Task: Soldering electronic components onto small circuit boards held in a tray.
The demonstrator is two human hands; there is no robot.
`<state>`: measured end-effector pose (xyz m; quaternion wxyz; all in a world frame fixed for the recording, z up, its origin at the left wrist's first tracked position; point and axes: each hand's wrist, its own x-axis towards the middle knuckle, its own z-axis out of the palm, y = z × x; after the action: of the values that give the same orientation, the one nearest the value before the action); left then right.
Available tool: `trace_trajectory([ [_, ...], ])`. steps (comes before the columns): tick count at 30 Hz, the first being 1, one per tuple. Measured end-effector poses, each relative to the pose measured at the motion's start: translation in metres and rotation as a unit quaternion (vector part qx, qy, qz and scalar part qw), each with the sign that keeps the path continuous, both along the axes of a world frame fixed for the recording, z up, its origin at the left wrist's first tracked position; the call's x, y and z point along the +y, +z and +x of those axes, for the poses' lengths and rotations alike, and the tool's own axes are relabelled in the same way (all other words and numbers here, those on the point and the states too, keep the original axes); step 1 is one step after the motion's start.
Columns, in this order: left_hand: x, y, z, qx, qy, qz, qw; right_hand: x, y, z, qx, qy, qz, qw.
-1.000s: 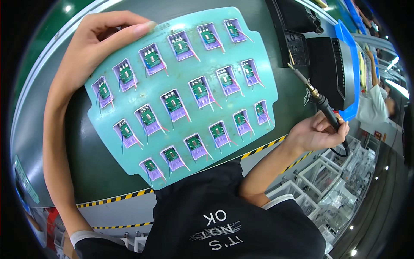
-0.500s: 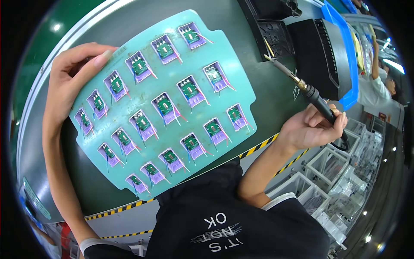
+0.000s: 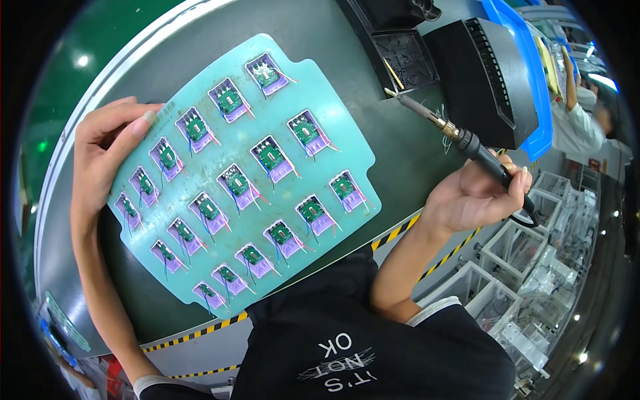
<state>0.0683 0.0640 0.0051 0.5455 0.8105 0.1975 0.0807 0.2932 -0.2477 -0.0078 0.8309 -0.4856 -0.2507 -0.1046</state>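
Note:
My left hand (image 3: 113,137) grips the far left edge of a teal fixture board (image 3: 200,170), thumb on top and fingers hidden beneath. The board lies tilted over the dark table. Rows of purple housings sit in its cutouts, each with a small green circuit board (image 3: 228,100) and thin red, white, blue or black wires. At the right, my right hand (image 3: 477,193) is closed around the dark handle of a soldering iron (image 3: 470,143). Its tip points away to the upper left, next to a black tray, apart from the board.
A black tray (image 3: 408,60) with a thin yellowish stick stands at the back right. Beside it are a black box (image 3: 483,83) and a blue bin (image 3: 539,137). Clear plastic boxes (image 3: 517,247) fill the right side below the striped table edge. Another person's arm (image 3: 570,80) shows far right.
The board has shifted in view and turned slightly, its far end coming lower and left. My left hand stays on its edge. The iron remains in my right hand, its tip slightly further left.

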Motion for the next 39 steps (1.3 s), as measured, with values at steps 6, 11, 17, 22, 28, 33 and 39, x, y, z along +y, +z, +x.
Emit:
trace_trajectory([
  [6,0.005,-0.003,-0.003,-0.010,-0.022,0.057,0.998,0.002,-0.001,-0.001,-0.006,-0.023,0.001,1.000],
  [11,0.004,-0.002,-0.002,-0.005,-0.027,0.055,0.998,0.010,0.004,-0.006,0.012,-0.063,0.005,0.998],
  [17,0.003,-0.002,0.003,0.002,-0.014,0.012,1.000,0.004,0.015,-0.015,-0.078,-0.043,-0.008,0.996],
  [22,-0.001,0.001,0.002,0.000,-0.007,0.006,1.000,-0.017,0.042,-0.042,-0.178,0.036,-0.049,0.982],
  [28,-0.001,0.001,0.001,-0.009,-0.011,-0.006,1.000,-0.012,0.043,-0.057,-0.197,0.030,-0.093,0.976],
  [33,0.001,-0.001,0.000,0.002,-0.009,-0.038,0.999,-0.015,0.038,-0.062,-0.190,0.069,-0.120,0.972],
  [39,-0.001,0.002,-0.002,-0.003,-0.002,-0.062,0.998,-0.011,0.039,-0.065,-0.182,0.059,-0.119,0.974],
])
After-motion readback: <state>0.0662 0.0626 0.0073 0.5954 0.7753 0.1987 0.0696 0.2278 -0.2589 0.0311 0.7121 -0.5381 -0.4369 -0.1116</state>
